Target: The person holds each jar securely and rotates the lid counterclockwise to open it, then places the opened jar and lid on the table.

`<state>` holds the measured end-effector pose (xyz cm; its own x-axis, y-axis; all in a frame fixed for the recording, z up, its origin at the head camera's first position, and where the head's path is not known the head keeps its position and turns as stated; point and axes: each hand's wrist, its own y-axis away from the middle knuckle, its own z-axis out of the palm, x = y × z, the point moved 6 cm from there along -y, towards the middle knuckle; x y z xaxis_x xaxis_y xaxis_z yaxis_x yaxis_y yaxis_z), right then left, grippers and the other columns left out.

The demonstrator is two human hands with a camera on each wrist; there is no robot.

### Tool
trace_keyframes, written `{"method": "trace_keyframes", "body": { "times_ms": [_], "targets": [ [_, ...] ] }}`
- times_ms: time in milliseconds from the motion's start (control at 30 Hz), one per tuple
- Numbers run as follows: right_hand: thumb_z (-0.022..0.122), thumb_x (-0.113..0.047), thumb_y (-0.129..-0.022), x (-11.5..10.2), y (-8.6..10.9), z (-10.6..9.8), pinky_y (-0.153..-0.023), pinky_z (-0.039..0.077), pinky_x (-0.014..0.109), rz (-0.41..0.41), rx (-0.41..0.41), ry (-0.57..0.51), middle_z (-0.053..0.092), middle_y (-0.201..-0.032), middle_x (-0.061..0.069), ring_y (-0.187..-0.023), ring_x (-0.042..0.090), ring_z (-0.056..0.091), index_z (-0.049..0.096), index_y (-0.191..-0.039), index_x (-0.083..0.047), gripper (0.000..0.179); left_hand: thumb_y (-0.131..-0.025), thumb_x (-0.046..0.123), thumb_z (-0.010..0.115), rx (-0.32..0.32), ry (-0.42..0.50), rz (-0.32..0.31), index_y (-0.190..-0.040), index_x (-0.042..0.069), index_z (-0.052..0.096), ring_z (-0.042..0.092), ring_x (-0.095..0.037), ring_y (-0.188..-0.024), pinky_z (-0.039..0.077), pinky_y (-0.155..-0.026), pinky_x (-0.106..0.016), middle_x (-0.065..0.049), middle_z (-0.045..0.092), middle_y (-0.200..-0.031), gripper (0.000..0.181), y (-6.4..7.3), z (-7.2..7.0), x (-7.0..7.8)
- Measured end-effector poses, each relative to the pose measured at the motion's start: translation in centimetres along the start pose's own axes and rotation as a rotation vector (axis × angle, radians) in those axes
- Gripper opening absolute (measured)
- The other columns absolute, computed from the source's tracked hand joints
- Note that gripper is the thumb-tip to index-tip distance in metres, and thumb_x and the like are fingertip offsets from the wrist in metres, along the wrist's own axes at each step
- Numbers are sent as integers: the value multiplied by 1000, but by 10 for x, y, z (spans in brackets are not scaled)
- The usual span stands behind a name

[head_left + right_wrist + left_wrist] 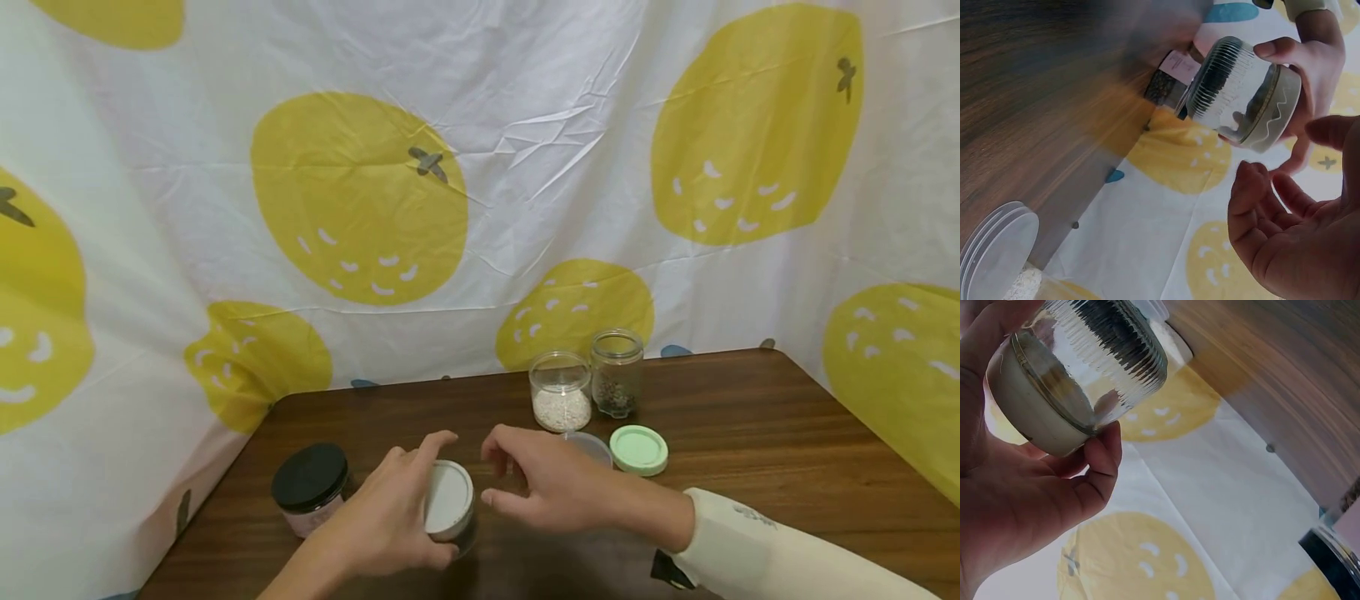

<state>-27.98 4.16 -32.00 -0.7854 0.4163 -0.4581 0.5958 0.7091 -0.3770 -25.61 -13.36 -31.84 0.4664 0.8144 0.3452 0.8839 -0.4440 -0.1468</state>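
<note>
My left hand (393, 510) is around a ribbed glass jar (1119, 353) near the table's front, thumb on one side and fingers on the other. A whitish lid (449, 498) sits on that jar; the right wrist view shows a wavy pale line along the lid's side (1272, 115). Something dark shows through the ribbed glass, but I cannot tell what. Just right of the jar, my right hand (547, 485) hovers with loosely bent fingers and holds nothing. A gap separates it from the lid.
Left of my left hand stands a black-lidded jar (310, 479). Behind my right hand are an uncovered clear jar of white flakes (562, 408), an uncovered glass jar with dark bits (617, 387), a green lid (639, 450) and a translucent lid (590, 447). A lemon-patterned cloth (525, 183) hangs behind the table.
</note>
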Motion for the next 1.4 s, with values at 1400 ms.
{"method": "trace_keyframes", "body": {
  "times_ms": [1400],
  "targets": [
    [85,-31,-76,-13,-4,-8,-80,53,21,-80,18,-114,59,-115,-9,-99,8,60,46,-128,-21,65,-63,40,95,79,308,28,-161,16,6,61,-15,-106,53,-84,-32,-1,67,-124,134,-12,8,17]
  ]
}}
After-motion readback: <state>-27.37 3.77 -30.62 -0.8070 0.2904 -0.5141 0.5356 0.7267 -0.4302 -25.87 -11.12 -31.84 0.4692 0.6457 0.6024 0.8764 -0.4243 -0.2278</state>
